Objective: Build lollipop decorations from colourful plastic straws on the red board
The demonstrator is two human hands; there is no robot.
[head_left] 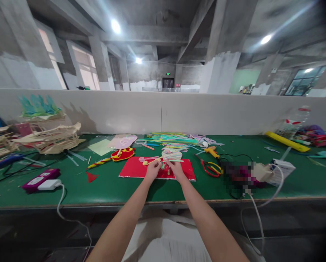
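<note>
My left hand (152, 170) and my right hand (176, 169) meet over a red board (131, 167), fingers closed in a pinch. Between them are thin pastel paper strips (174, 156), and a small green piece shows near the fingertips. A strip with a yellow coiled end (145, 163) reaches toward my left fingers; a pink coiled end (141, 159) lies beside it. Which strip each hand grips is partly hidden by the fingers.
Behind the board lies a pile of coloured strips (171, 138). To the right are red-handled pliers (210, 171) and a yellow glue gun (212, 151). On the left stand a wooden stick model (56, 140) and a purple power box (41, 180) with a white cable.
</note>
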